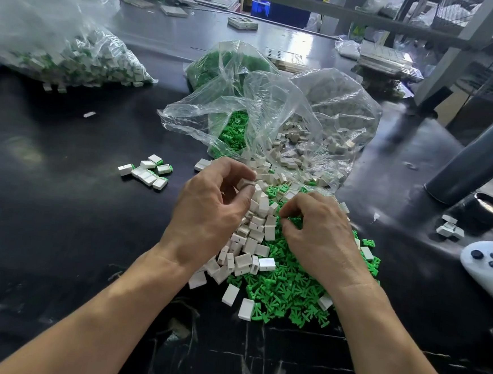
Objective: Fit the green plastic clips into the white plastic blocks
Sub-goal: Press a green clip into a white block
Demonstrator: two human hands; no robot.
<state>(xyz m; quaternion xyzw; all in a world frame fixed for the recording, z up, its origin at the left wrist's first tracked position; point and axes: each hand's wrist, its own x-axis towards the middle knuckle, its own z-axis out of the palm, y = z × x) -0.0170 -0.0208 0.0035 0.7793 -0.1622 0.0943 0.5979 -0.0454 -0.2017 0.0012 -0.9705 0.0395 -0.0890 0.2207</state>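
A heap of loose white blocks [253,240] and green clips [287,290] lies on the black table in front of me. My left hand [211,210] hovers over the heap's left side and pinches one white block [244,184] between thumb and fingers. My right hand [321,237] rests on the green clips with its fingers curled down into them; whether it holds a clip is hidden. A small group of fitted blocks with green ends [147,170] lies to the left.
Open clear bags of green clips [234,132] and white blocks [311,138] sit behind the heap. A large bag of finished pieces [73,52] is at far left. A dark cylinder [474,163], its cap [490,207] and a white controller [489,268] stand at right.
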